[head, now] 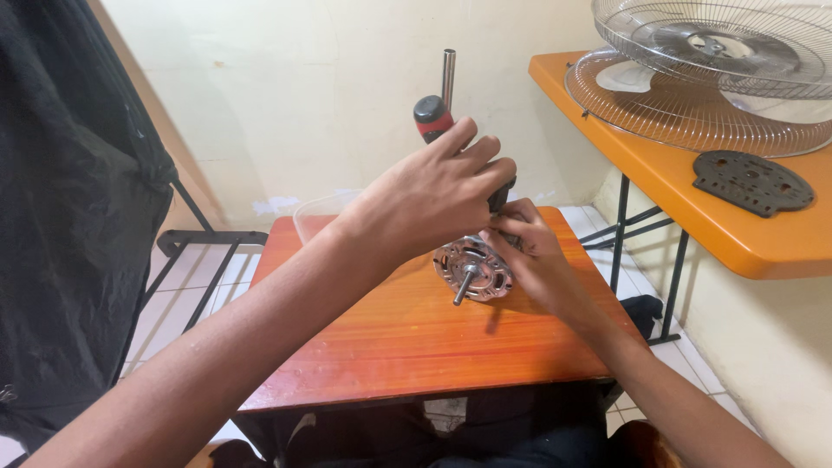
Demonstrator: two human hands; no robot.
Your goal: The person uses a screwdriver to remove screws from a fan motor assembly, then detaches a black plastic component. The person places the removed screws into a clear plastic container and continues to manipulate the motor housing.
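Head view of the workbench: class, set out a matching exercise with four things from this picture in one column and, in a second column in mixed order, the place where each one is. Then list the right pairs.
Things
1. fan motor
2. wire fan guards
3. dark flat plate
4. screwdriver

Places
A. in the left hand, above the small table
B. stacked at the far end of the orange side table
C. on the small wooden table, steadied by the right hand
D. lying flat on the orange side table, nearer than the guards

Pairs: 1-C, 2-B, 3-D, 4-A
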